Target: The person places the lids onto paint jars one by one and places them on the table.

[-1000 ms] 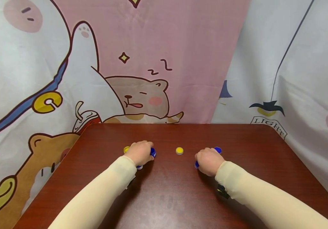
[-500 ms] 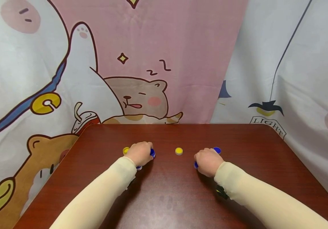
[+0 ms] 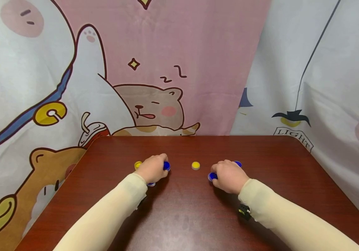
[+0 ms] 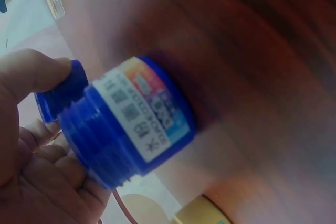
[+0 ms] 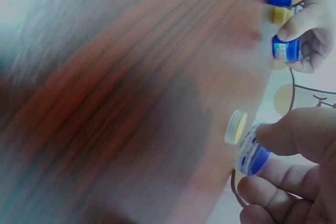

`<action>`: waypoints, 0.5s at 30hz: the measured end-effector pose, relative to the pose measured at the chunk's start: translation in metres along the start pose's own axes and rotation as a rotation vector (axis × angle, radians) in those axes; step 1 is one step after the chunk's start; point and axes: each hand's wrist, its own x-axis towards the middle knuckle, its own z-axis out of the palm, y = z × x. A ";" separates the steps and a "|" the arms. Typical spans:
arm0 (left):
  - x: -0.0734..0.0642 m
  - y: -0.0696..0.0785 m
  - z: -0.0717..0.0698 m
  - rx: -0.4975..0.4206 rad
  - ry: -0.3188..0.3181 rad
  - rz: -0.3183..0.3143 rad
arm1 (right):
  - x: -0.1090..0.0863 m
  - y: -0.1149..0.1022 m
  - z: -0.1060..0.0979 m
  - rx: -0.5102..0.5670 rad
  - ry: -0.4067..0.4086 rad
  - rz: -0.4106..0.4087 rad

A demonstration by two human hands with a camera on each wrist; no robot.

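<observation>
My left hand point(image 3: 152, 168) pinches a small blue paint jar point(image 5: 286, 49), thumb on one side and fingers on the other. A second blue jar point(image 4: 136, 116), with a gouache label and a bare screw neck, stands near the left wrist and partly covers the first in the left wrist view. Between thumb and fingers of my right hand point(image 3: 229, 177) is a round lid point(image 5: 252, 151) with a clear rim and blue inside. Another blue lid point(image 3: 237, 163) lies just behind this hand, partly hidden by it.
A yellow round lid point(image 3: 196, 165) with a pale rim lies between the hands. A yellow jar point(image 3: 138, 165) stands left of the left hand. The brown wooden table point(image 3: 179, 209) ends at a printed cartoon curtain point(image 3: 217, 69).
My right hand has shifted slightly left and turned, so more of its blue lid shows. The left hand stays about where it was, with more of the jar's opening showing.
</observation>
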 end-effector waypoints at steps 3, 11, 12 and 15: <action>-0.001 0.001 0.001 -0.031 -0.001 0.007 | -0.001 -0.003 -0.001 0.063 0.017 0.011; -0.005 0.007 0.002 -0.068 0.011 0.045 | -0.002 -0.010 -0.003 0.174 0.038 0.051; -0.005 0.008 0.002 -0.069 0.017 0.055 | -0.002 -0.011 -0.003 0.184 0.040 0.055; -0.007 0.012 0.002 -0.077 0.029 0.085 | -0.002 -0.013 -0.003 0.203 0.054 0.047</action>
